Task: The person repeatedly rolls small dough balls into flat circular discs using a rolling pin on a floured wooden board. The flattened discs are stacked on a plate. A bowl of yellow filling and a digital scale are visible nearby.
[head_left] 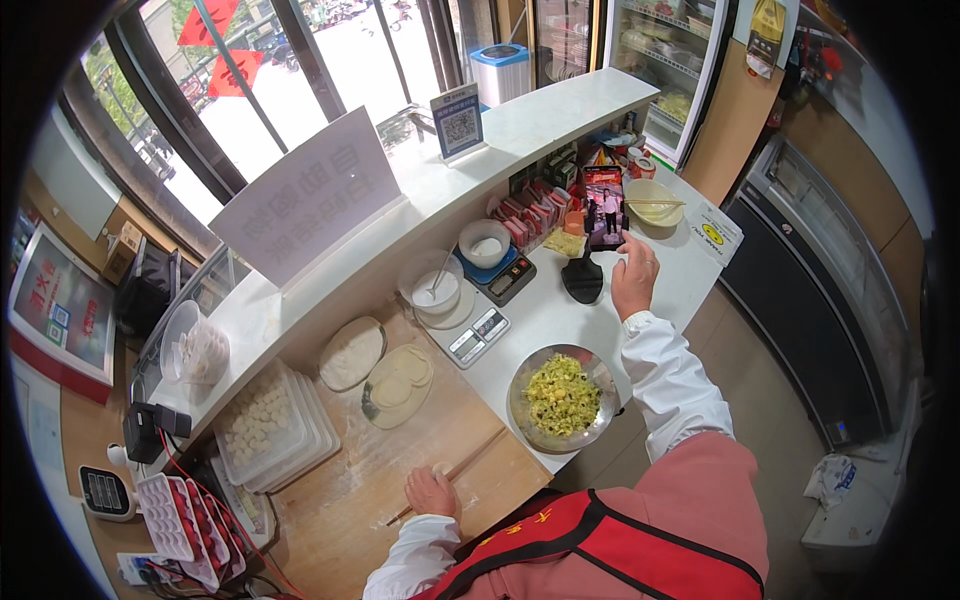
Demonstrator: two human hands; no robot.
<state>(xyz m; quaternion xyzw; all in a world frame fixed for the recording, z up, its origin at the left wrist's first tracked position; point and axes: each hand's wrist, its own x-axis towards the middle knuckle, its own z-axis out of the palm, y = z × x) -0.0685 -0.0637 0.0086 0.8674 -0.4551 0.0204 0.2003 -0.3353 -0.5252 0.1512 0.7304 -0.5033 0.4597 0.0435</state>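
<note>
My right hand (634, 274) is raised at the lower edge of a smartphone (604, 210) on a black stand (582, 280); a finger reaches to the screen, contact unclear. On the floured wooden board (322, 517), my left hand (432, 492) rests beside a thin wooden rolling pin (480, 454), with a small pale piece, probably dough, at its fingertips. Whether it grips anything is unclear. A steel bowl (517, 420) of chopped green and yellow filling (562, 394) stands right of the board. Round dough wrappers (393, 388) lie on an oval plate behind, next to a floured oval plate (352, 355).
Stacked plastic trays (300, 450) of dough pieces stand at left. Two digital scales (474, 339), tubs of white powder (442, 291), and a bowl with chopsticks (660, 211) are behind. A raised white counter (525, 127) bounds the far side; egg trays (166, 517) stand lower left.
</note>
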